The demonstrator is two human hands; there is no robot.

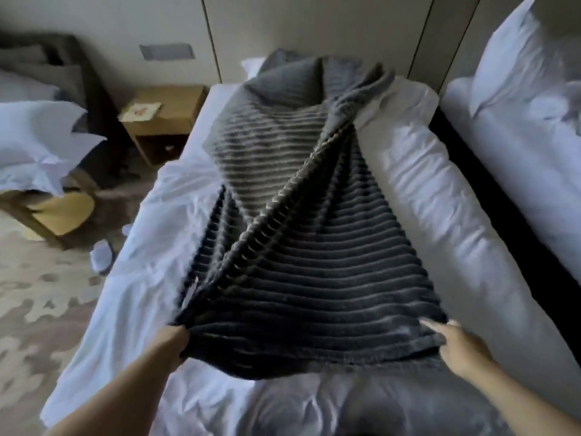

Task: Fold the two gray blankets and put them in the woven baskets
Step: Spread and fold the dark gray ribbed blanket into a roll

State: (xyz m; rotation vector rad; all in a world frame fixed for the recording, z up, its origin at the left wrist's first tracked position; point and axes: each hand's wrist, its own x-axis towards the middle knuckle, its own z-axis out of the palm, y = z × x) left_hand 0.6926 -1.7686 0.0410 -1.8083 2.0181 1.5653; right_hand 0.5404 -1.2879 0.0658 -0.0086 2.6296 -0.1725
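A gray ribbed blanket [314,240] stretches along the white bed, lifted at its near end with a diagonal fold running up its middle. My left hand [171,341] grips the near left corner. At the near right corner, my right hand [452,344] pinches the edge. The far end of the blanket lies bunched near the headboard. No woven basket is in view.
The bed [132,278] has a rumpled white sheet and a long white pillow [440,215] along its right side. A second bed [518,136] stands to the right. A wooden nightstand [163,121] and a chair [59,212] with white linen stand at the left on patterned carpet.
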